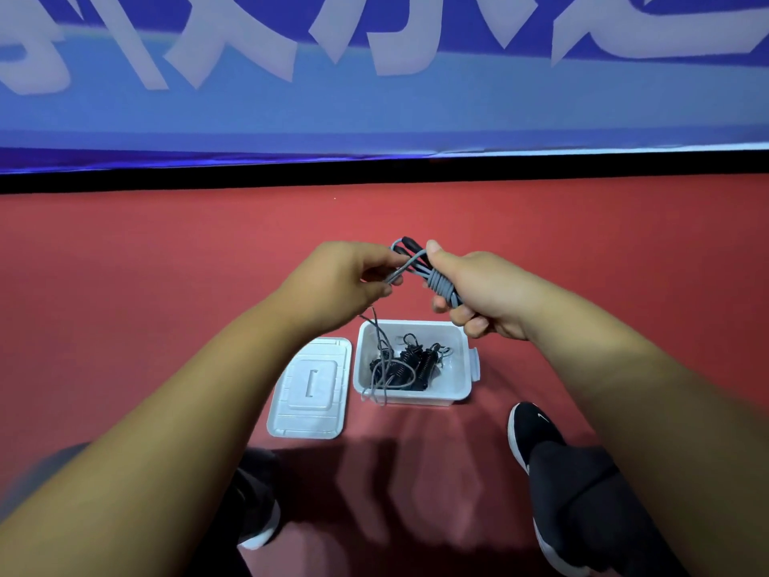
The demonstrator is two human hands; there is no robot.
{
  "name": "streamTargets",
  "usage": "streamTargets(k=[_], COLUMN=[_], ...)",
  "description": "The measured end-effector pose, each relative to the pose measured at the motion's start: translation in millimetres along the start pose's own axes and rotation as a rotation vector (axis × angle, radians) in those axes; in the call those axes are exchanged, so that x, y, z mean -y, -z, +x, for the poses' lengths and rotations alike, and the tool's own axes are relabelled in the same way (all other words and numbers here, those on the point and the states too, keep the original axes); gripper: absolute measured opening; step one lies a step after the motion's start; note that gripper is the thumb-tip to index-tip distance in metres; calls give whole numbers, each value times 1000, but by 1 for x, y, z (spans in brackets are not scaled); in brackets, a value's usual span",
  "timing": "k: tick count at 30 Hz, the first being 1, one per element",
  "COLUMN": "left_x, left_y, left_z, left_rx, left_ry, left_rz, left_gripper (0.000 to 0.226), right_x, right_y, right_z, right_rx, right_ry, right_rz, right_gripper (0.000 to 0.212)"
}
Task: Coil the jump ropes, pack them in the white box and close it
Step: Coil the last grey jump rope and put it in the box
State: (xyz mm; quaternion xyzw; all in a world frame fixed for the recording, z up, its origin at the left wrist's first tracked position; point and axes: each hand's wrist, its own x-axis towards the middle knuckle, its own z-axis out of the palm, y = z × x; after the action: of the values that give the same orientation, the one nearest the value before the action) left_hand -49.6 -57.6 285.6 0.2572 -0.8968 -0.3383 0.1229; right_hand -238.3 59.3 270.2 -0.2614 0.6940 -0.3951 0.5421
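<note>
The grey jump rope (442, 285) is held in the air at 12 o'clock of the white box (412, 324), above its far rim. Part of it is a tight bundle, with several turns of cord wound round dark handles whose ends poke out at the top. The rest hangs as a thin loose tail that drops into the box and spills over its near rim at about 7 o'clock.

The right hand (482, 293) has its grip curled round the wound bundle, thumb up along the top. The left hand (345, 276) has its grip pinched on the free cord just at 9 o'clock of the bundle.

The cord looks light, thin and limp, with some spring, so the turns are likely to loosen if tension drops. It is best held on the wound middle, with the tail kept taut near the bundle. The smooth sheath may slip through a loose pinch, and the hanging tail could snag on the box rim.

Inside the box lie black jump ropes (416, 364), already coiled. The lid (310, 389) lies flat on the red floor (166, 285) at the box's 9 o'clock, just beside it. A black shoe (530, 431) stands at the box's 5 o'clock, and a blue banner (374, 110) runs along the far side
</note>
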Motion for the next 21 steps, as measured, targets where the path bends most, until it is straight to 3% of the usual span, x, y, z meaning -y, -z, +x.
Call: streamTargets(k=[3, 6, 9, 16, 21], left_x=[-1, -3, -4, -6, -5], left_y=[-5, -8, -11, -7, -6], left_z=[2, 0, -1, 0, 1], left_rx=[-23, 29, 94, 194, 111], left_ry=[171, 299, 365, 373, 326], left_rz=[-188, -392, -559, -666, -677], left_gripper=[43, 22, 29, 21, 13], right_x=[0, 3, 8, 11, 14], right_y=[-4, -8, -10, -9, -6], right_z=[0, -3, -9, -15, -15], right_rx=[-32, -46, -47, -65, -20], right_ry=[30, 72, 116, 92, 61], right_rz=[-34, -13, -3, 38, 116], right_gripper=[63, 58, 61, 58, 47])
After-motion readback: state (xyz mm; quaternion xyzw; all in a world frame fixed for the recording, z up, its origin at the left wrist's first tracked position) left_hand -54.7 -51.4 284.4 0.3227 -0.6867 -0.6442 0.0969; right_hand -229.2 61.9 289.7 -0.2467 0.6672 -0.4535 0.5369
